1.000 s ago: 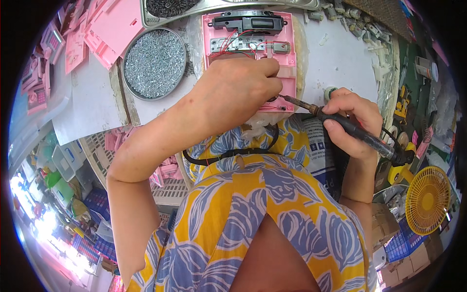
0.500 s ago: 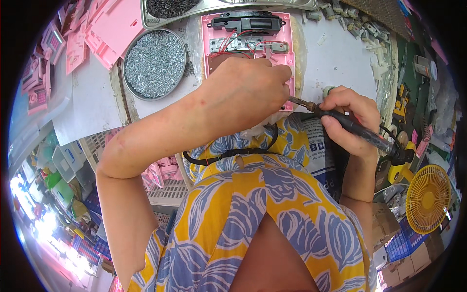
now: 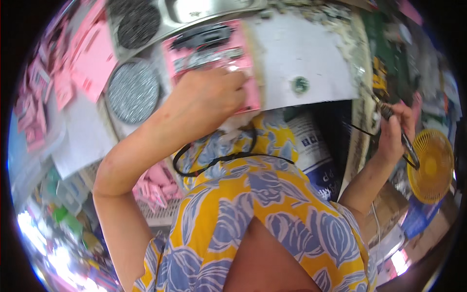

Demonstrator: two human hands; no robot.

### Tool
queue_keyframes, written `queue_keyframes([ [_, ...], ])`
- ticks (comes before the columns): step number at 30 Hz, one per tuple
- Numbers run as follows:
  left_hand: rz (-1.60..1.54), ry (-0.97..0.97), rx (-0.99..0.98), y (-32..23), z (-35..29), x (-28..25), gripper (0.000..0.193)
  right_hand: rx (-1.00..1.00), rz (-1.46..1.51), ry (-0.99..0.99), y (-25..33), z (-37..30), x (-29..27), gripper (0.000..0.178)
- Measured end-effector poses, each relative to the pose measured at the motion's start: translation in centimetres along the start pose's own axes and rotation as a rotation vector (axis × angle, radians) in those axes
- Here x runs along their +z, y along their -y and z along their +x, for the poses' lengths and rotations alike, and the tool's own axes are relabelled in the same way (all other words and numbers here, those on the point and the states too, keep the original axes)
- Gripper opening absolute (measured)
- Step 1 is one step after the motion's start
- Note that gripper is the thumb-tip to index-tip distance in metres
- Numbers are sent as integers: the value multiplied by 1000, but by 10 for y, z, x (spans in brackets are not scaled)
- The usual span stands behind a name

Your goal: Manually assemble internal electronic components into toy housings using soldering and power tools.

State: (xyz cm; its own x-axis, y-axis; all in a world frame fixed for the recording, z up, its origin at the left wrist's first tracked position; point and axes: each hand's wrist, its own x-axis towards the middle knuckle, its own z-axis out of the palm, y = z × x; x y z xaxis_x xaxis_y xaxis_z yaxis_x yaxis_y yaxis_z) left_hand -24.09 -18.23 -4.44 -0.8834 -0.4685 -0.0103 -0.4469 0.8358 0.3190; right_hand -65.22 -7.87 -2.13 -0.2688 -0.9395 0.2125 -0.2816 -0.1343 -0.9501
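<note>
My left hand (image 3: 211, 95) rests over the near part of a pink plastic housing (image 3: 251, 92), its fingers curled together. What they pinch, if anything, is hidden beneath the hand. In the far part of the housing lie a long black part (image 3: 204, 38) and a silvery strip (image 3: 206, 59); motion blurs their details. My right hand (image 3: 398, 129) is off to the right, past the table's edge, closed round a soldering iron (image 3: 387, 113). The iron's metal tip points up and away, near a yellow object (image 3: 379, 73), and its black cable trails below.
A round tin of small silvery screws (image 3: 134, 91) stands left of the housing, with a metal tray (image 3: 168, 24) behind. Pink panels (image 3: 92, 58) pile at far left. A small green round item (image 3: 300, 85) lies on the white tabletop (image 3: 326, 58). A yellow fan (image 3: 430, 165) stands at right.
My right hand has carried the soldering iron away from the housing to the right. The view has shifted, so the housing appears further left; my left hand stays on it.
</note>
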Motion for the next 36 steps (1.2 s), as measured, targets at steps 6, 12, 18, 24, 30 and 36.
queue_keyframes([
  [6,-5,-143,15,2,1,5,13,30,160,-340,10,-7,-70,18],
  [12,-263,-148,-51,15,-2,7,8,18,239,-84,-3,-13,5,26],
  [18,-288,-234,-125,13,-9,13,11,31,185,153,5,4,76,30],
  [24,-319,-248,-116,14,-9,15,14,144,221,512,14,0,124,24],
  [30,-250,-198,-120,14,-9,13,15,87,87,680,15,5,151,20],
  [36,-214,-190,-107,12,-9,13,17,95,47,707,17,11,158,20],
])
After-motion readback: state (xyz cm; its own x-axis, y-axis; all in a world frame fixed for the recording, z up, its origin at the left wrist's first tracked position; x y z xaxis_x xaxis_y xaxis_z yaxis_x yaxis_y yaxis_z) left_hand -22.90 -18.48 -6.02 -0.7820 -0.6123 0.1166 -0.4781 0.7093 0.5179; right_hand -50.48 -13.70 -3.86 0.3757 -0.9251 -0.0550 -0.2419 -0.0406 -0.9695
